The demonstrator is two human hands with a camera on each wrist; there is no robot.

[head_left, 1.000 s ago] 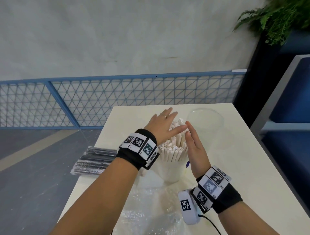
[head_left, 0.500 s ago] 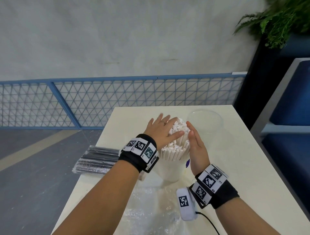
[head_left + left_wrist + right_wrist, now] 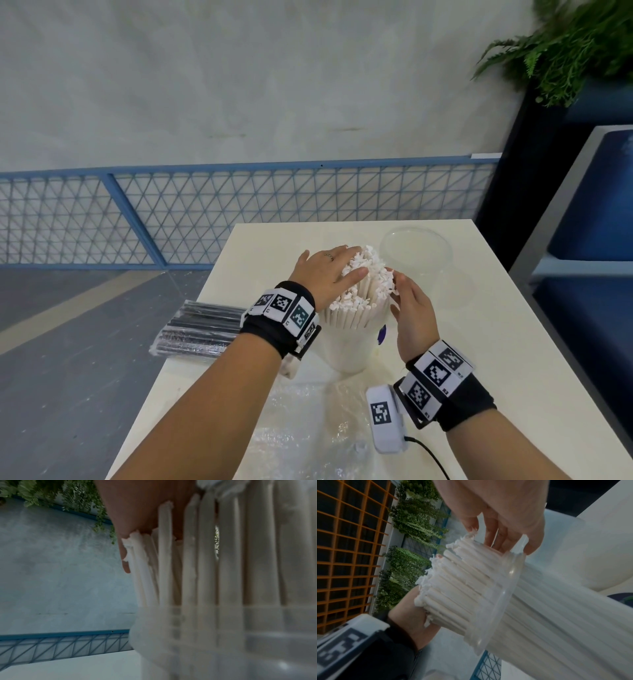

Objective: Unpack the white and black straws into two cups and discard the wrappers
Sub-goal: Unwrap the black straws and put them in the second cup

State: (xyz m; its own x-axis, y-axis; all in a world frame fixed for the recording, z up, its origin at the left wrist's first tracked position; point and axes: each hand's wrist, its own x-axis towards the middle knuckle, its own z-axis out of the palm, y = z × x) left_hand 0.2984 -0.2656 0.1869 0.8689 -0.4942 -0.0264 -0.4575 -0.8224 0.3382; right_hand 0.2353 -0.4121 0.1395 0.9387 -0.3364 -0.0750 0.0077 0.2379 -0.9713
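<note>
A bundle of white paper-wrapped straws point(image 3: 363, 294) stands upright in a clear plastic cup point(image 3: 346, 353) in the middle of the white table point(image 3: 479, 342). My left hand point(image 3: 325, 274) lies flat on the straw tops from the left, fingers straight. My right hand point(image 3: 412, 308) presses its straight fingers against the bundle's right side, near the rim. The right wrist view shows the straws point(image 3: 462, 588), the cup rim point(image 3: 503, 595) and both hands point(image 3: 501, 520) around them. A pack of black straws point(image 3: 198, 329) lies in its clear wrapper at the table's left edge.
A second clear cup point(image 3: 416, 253), with nothing in it, stands just behind and right of the full one. A crumpled clear plastic wrapper point(image 3: 308, 431) lies on the near part of the table. A dark planter with a fern point(image 3: 565, 51) and a blue seat stand to the right.
My left hand has drawn back a little and settled lower on the straw tops. My right hand has stayed against the right side of the bundle, shifting slightly along it.
</note>
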